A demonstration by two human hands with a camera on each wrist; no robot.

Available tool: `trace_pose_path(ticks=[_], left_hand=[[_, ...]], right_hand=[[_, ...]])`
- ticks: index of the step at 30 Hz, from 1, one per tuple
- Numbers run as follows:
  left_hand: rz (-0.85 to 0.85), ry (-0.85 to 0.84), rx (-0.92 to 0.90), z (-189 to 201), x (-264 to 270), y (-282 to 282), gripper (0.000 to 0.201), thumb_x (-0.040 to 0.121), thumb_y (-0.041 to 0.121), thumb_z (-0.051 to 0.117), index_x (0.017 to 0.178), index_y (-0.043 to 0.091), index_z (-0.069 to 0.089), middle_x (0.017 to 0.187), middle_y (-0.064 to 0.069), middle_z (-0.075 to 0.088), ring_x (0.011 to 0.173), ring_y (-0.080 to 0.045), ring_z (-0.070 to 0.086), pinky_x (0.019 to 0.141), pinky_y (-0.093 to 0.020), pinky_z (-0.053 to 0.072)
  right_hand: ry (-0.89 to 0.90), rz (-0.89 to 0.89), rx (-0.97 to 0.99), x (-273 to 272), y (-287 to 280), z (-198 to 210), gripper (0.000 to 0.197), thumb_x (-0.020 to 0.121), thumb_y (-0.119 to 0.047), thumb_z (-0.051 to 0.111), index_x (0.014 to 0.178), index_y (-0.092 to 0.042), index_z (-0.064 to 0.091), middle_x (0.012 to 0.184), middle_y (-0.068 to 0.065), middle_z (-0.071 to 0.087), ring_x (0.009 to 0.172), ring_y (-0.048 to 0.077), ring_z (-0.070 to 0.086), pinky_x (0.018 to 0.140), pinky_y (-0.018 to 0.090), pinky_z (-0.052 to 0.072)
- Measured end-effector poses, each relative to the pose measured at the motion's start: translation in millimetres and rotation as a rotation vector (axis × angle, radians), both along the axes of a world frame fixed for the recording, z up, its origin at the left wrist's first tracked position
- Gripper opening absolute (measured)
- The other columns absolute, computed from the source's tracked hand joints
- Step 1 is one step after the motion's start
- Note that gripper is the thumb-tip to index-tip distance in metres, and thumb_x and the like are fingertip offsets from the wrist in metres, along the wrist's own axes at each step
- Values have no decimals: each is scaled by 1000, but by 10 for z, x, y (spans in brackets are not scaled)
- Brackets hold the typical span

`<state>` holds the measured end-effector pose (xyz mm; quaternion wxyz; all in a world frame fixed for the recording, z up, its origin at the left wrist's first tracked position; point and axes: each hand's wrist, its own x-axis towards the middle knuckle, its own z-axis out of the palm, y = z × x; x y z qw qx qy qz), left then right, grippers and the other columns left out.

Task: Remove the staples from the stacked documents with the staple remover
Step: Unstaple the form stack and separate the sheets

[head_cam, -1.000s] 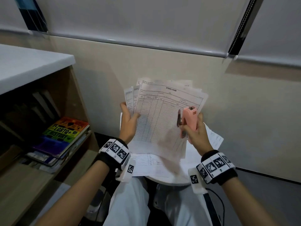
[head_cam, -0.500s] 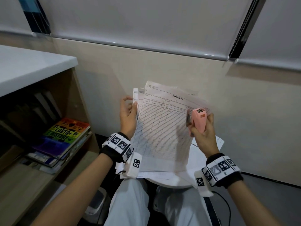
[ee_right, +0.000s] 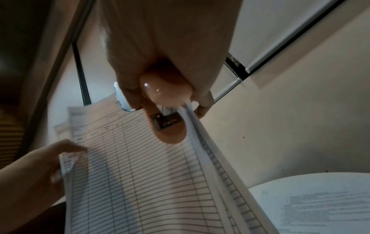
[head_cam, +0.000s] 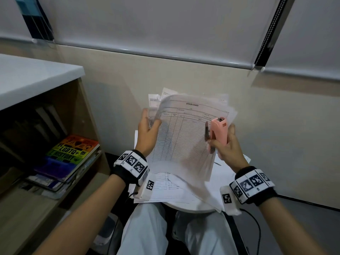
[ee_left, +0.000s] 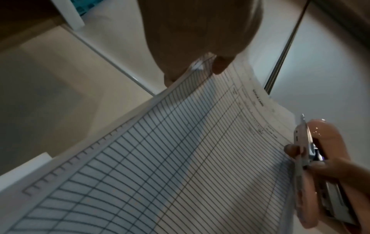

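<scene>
A stack of ruled forms headed STOCK CARD [head_cam: 184, 137] is held up in front of me over my lap. My left hand [head_cam: 147, 131] pinches the sheets at their upper left edge, the top sheet curling over there [ee_left: 200, 142]. My right hand [head_cam: 225, 144] grips a pink staple remover [head_cam: 219, 131] together with the right edge of the stack [ee_right: 200, 134]; its metal jaw lies against the top sheet [ee_left: 302, 142]. The tool's pink body [ee_right: 166, 90] sits in my fingers. No staple is visible.
More loose sheets lie on a small round white table [head_cam: 189, 208] under the stack, also seen in the right wrist view [ee_right: 310, 202]. A wooden shelf unit [head_cam: 88, 115] with a stack of books [head_cam: 70, 155] stands at left. A beige wall [head_cam: 276, 126] is close ahead.
The stack has shifted and fanned; the top sheet's upper left corner now bulges and curls. My left hand has regripped the left edge. The right hand stays on the remover at the right edge.
</scene>
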<state>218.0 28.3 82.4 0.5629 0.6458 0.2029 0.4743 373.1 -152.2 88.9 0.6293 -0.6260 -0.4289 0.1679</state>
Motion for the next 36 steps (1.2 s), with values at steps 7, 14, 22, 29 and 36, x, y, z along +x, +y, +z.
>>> trace_pose_path(ticks=[7, 14, 22, 29, 36], left_hand=[[51, -135, 39, 24, 23, 20, 39, 95, 4, 42, 120, 29, 27, 122, -9, 53, 109, -23, 59, 92, -35, 53], [75, -116, 109, -76, 76, 23, 16, 99, 24, 37, 111, 15, 31, 103, 0, 47, 88, -5, 53, 80, -24, 49], [-22, -16, 190, 10, 13, 92, 32, 90, 39, 55, 117, 22, 57, 121, -8, 57, 111, -24, 60, 92, -49, 53], [-5, 66, 182, 124, 71, 89, 42, 93, 51, 42, 114, 17, 54, 114, -12, 62, 106, -24, 62, 91, -49, 52], [48, 21, 162, 101, 107, 23, 21, 97, 41, 40, 107, 24, 35, 112, -9, 48, 106, -25, 56, 91, -52, 51]], right_hand=[[42, -61, 27, 56, 99, 19, 48, 82, 16, 56, 98, -28, 46, 86, 8, 53, 51, 7, 52, 50, 28, 46], [60, -59, 22, 68, 108, -22, 39, 83, 14, 55, 110, -9, 36, 88, 3, 52, 58, 4, 55, 51, 26, 48], [16, -80, 62, 80, 169, 6, 30, 83, 15, 58, 94, -13, 52, 107, 1, 30, 69, 2, 60, 49, 27, 50], [71, -50, 55, 79, 159, 21, 43, 82, 9, 59, 110, -16, 38, 94, -1, 52, 61, 7, 56, 51, 33, 49], [76, -17, 73, 19, 175, 29, 51, 78, -2, 62, 95, -49, 55, 104, 22, 46, 57, 18, 52, 49, 33, 47]])
